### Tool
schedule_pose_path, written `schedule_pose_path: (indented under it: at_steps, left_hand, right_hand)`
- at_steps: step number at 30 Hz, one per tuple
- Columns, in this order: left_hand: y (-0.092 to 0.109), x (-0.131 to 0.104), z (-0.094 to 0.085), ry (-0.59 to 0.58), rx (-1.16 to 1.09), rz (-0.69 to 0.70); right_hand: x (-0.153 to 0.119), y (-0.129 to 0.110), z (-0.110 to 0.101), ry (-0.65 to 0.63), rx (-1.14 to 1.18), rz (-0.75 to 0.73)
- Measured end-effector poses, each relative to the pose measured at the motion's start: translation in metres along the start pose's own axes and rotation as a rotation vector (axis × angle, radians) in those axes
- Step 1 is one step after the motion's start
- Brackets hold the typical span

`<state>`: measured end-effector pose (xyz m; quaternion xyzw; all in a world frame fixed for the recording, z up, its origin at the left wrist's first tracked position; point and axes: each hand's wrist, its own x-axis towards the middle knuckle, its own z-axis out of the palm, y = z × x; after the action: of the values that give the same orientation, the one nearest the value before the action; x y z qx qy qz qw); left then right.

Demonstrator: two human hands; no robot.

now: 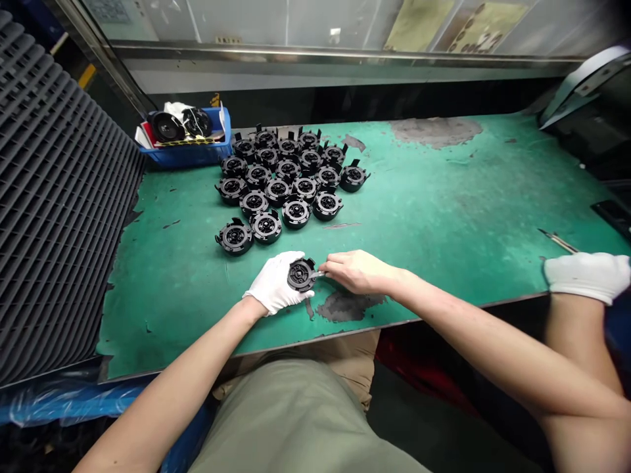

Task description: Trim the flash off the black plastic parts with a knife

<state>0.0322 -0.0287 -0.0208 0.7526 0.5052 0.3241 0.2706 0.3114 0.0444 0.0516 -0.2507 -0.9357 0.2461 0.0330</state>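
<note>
My left hand (271,286), in a white glove, is closed round the edge of a round black plastic part (300,275) with tabs on its rim, its face tilted up. My bare right hand (359,270) pinches a slim metal blade-like tool (318,274), whose tip meets the right edge of that part. Most of the tool's handle is hidden by my fingers. Beyond my hands, several similar round black parts (296,211) stand grouped on the green bench top (444,217).
A blue bin (192,155) holding black parts and papers is at the back left. Stacked grey ridged trays (59,184) border the left side. At right, a co-worker's gloved hand (586,276) rests near a thin pointed tool (557,240). A dark machine (591,112) occupies the back right.
</note>
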Motion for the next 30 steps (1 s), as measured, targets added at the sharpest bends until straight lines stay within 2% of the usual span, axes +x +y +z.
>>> schedule_pose_path:
  at_steps: [4, 7, 10, 13, 15, 18, 21, 23, 25, 26, 28, 30]
  left_hand:
    - [0.001, -0.001, 0.001, 0.022, -0.039, 0.017]
    - [0.003, -0.004, 0.002, 0.036, -0.075, 0.05]
    - [0.009, -0.009, 0.005, 0.034, -0.098, 0.098]
    - [0.016, -0.011, 0.006, 0.022, -0.105, 0.125]
    - [0.019, -0.009, 0.006, 0.013, -0.102, 0.122]
    - [0.016, -0.007, 0.0, 0.038, -0.081, 0.066]
    - [0.003, -0.01, -0.01, 0.159, -0.052, -0.054]
    - [-0.008, -0.016, -0.015, 0.247, -0.042, -0.127]
    - [-0.016, -0.021, -0.018, 0.31, -0.044, -0.175]
    - [-0.018, -0.023, -0.019, 0.328, -0.048, -0.191]
    - [-0.02, -0.025, -0.019, 0.341, -0.057, -0.214]
    - [-0.018, -0.026, -0.018, 0.332, -0.065, -0.226]
  right_hand:
    - [-0.017, -0.007, 0.014, 0.281, 0.188, 0.247]
    - [-0.024, -0.027, 0.035, 0.48, 0.346, 0.46]
    - [-0.019, -0.051, 0.059, 0.546, 0.529, 0.511]
    - [-0.01, -0.066, 0.069, 0.586, 0.645, 0.484]
    - [-0.008, -0.069, 0.063, 0.597, 0.668, 0.455]
    - [-0.014, -0.071, 0.039, 0.637, 0.616, 0.415]
    - [-0.027, -0.067, 0.012, 0.742, 0.495, 0.386]
    - [-0.034, -0.058, 0.002, 0.797, 0.326, 0.343]
    - [-0.038, -0.045, -0.002, 0.749, -0.044, 0.24]
    - [-0.039, -0.039, -0.002, 0.713, -0.123, 0.208]
    - [-0.041, -0.03, -0.004, 0.651, -0.195, 0.183]
    - [-0.047, -0.028, -0.01, 0.661, -0.213, 0.205]
